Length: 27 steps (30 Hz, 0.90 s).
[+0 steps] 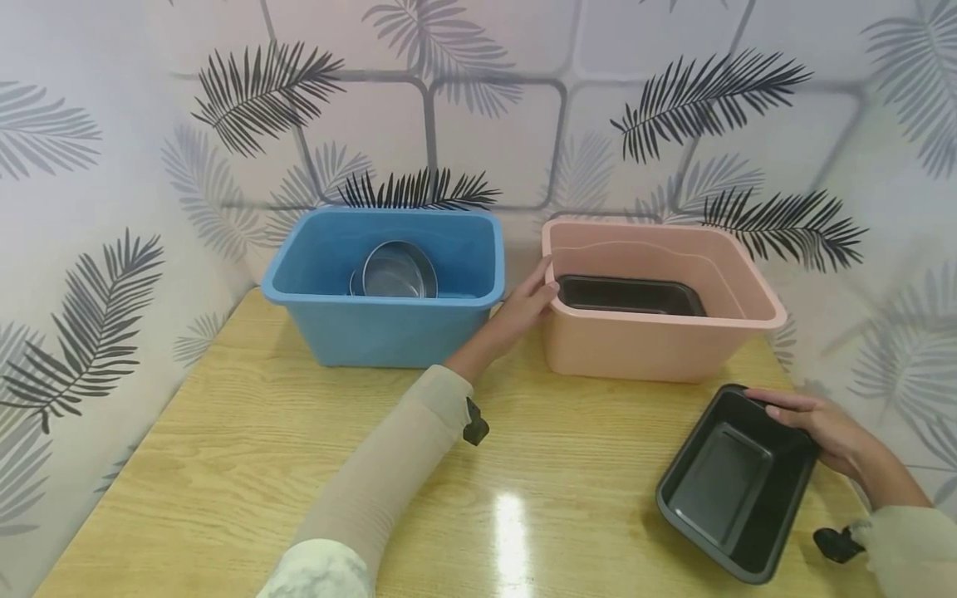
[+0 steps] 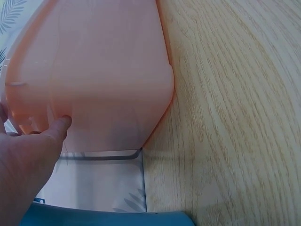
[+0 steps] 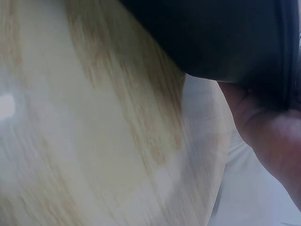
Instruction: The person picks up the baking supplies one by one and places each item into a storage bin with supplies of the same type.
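Note:
At the left end of a pink plastic tub (image 1: 628, 345), my left hand (image 1: 523, 303) grips the rim. The left wrist view shows its thumb (image 2: 60, 125) against the tub's outer wall. A dark baking pan (image 1: 628, 296) lies inside this tub, partly hidden by the front wall. On the right, my right hand (image 1: 826, 428) holds a dark rectangular loaf pan (image 1: 721, 482) by its far corner rim, tilted with its inside showing. Only the underside of the loaf pan (image 3: 225, 42) appears in the right wrist view, where the fingertips are hidden.
Left of the pink tub stands a blue plastic tub (image 1: 389, 332) with round metal tins (image 1: 392, 272) in it. Both tubs stand at the back of the wooden table (image 1: 247, 465), close to the patterned wall covering (image 1: 493, 141).

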Available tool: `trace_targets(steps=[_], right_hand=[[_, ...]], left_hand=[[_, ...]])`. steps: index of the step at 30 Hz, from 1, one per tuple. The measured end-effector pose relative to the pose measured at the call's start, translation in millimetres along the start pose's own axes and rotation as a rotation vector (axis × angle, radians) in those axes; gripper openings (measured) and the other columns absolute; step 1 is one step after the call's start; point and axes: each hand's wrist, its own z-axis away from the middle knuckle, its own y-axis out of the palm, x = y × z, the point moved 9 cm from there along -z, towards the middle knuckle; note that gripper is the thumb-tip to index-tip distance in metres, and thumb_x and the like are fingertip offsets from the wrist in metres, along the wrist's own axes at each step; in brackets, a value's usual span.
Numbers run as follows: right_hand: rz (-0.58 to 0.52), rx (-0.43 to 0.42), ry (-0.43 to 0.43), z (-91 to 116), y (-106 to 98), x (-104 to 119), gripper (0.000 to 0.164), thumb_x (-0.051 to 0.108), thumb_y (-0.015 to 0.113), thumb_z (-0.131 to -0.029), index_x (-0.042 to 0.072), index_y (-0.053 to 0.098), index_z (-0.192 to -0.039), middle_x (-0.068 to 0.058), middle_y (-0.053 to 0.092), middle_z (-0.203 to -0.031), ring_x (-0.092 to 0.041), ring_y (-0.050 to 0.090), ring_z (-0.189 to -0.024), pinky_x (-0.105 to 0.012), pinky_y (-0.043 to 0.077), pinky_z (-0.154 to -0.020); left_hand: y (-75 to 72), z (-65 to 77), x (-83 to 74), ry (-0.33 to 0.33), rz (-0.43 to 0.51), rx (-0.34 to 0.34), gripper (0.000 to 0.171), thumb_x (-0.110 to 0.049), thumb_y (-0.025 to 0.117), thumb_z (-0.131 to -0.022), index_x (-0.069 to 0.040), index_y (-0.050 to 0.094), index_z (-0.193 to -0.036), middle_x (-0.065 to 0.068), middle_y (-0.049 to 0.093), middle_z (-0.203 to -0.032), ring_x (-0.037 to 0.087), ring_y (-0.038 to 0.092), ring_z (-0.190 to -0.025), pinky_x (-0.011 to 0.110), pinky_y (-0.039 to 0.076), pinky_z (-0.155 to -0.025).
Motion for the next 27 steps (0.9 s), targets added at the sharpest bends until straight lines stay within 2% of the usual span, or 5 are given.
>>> trace_targets(steps=[6, 11, 18, 23, 27], right_hand=[[-0.092, 0.019, -0.016, 8.0, 2.1, 0.3, 0.045, 0.006, 0.041, -0.108, 0.034, 0.069, -0.129, 0.016, 0.071, -0.121, -0.012, 0.071, -0.106, -0.036, 0.061, -0.085], [-0.179, 0.046, -0.049, 13.9, 7.0, 2.1, 0.049, 0.000, 0.038, -0.107, 0.031, 0.069, -0.129, 0.013, 0.070, -0.124, -0.015, 0.071, -0.106, -0.036, 0.061, -0.085], [-0.274, 0.061, -0.150, 18.7, 14.7, 8.7, 0.054, -0.007, 0.035, -0.106, 0.027, 0.069, -0.131, 0.002, 0.073, -0.121, -0.023, 0.074, -0.100, -0.036, 0.061, -0.080], [-0.276, -0.008, -0.220, 23.9, 18.3, 13.0, 0.054, -0.009, 0.037, -0.105, 0.026, 0.068, -0.132, -0.001, 0.074, -0.116, -0.025, 0.076, -0.090, -0.036, 0.062, -0.073], [-0.288, -0.074, -0.248, 28.9, 21.5, 14.3, 0.053, -0.009, 0.040, -0.104, 0.026, 0.069, -0.130, 0.004, 0.074, -0.117, -0.021, 0.076, -0.090, -0.033, 0.062, -0.073]], left_hand=[[-0.3, -1.7, 3.9, -0.008, -0.004, -0.004, 0.061, -0.029, 0.041, -0.110, -0.027, 0.011, -0.164, 0.003, 0.012, -0.171, 0.023, 0.022, -0.155, 0.045, 0.033, -0.120], [-0.3, -2.9, 5.2, -0.008, 0.008, -0.006, 0.062, -0.027, 0.041, -0.110, -0.025, 0.010, -0.164, 0.003, 0.012, -0.171, 0.024, 0.023, -0.154, 0.045, 0.033, -0.120], [-0.2, -3.7, 4.7, -0.005, 0.017, -0.004, 0.061, -0.024, 0.041, -0.110, -0.027, 0.011, -0.164, 0.004, 0.012, -0.171, 0.023, 0.023, -0.154, 0.043, 0.033, -0.120], [-0.5, -3.6, 4.6, -0.003, 0.031, -0.009, 0.061, -0.023, 0.041, -0.110, -0.025, 0.011, -0.164, 0.005, 0.014, -0.170, 0.023, 0.024, -0.154, 0.043, 0.034, -0.120], [-0.1, -4.1, 4.1, 0.012, 0.034, 0.003, 0.062, -0.024, 0.042, -0.110, -0.024, 0.010, -0.164, 0.006, 0.011, -0.171, 0.024, 0.022, -0.154, 0.043, 0.033, -0.120]])
